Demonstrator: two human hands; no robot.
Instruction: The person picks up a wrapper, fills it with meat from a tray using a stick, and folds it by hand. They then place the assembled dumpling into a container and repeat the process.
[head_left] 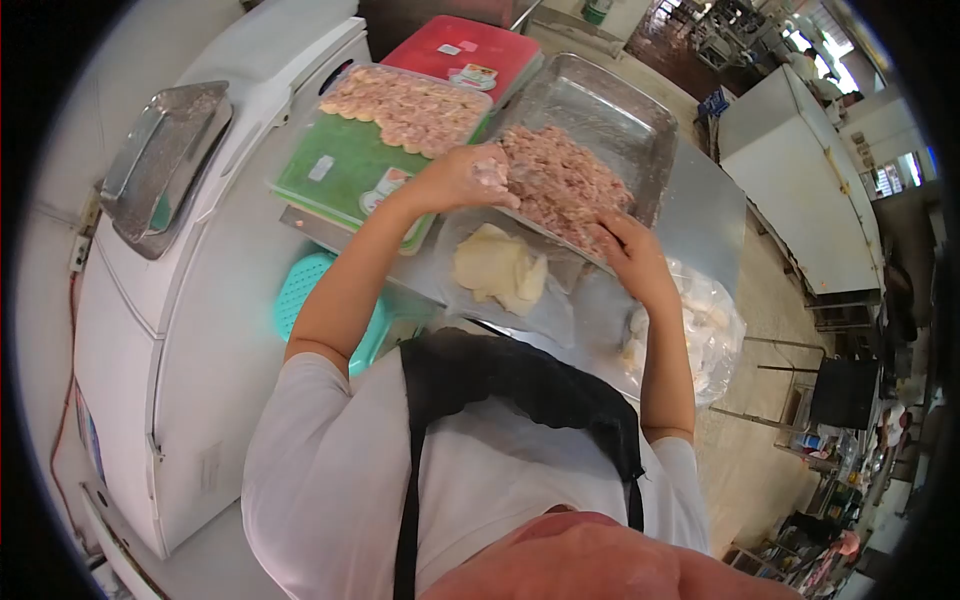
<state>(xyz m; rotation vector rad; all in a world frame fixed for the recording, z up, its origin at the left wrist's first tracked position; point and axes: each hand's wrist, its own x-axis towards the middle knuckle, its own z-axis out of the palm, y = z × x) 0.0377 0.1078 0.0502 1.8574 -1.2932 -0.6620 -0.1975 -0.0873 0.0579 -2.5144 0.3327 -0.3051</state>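
Note:
Ground meat filling (565, 180) is heaped in the near part of a metal tray (655, 125). My left hand (478, 178), smeared with meat, is at the tray's left edge with its fingers curled; what they hold, if anything, is hidden. My right hand (632, 252) touches the meat at the near right side, fingers spread. Pale round wrappers (498, 268) lie on a plastic sheet nearer my body. To the left, rows of filled pieces (410, 105) cover part of a green board (335, 160).
A red lid or board (465, 50) lies at the back. A clear bag with pale pieces (700, 330) is on the right. A turquoise basket (300, 290) stands below the table's left edge. An empty metal tray (165, 165) rests on the white freezer (205, 290).

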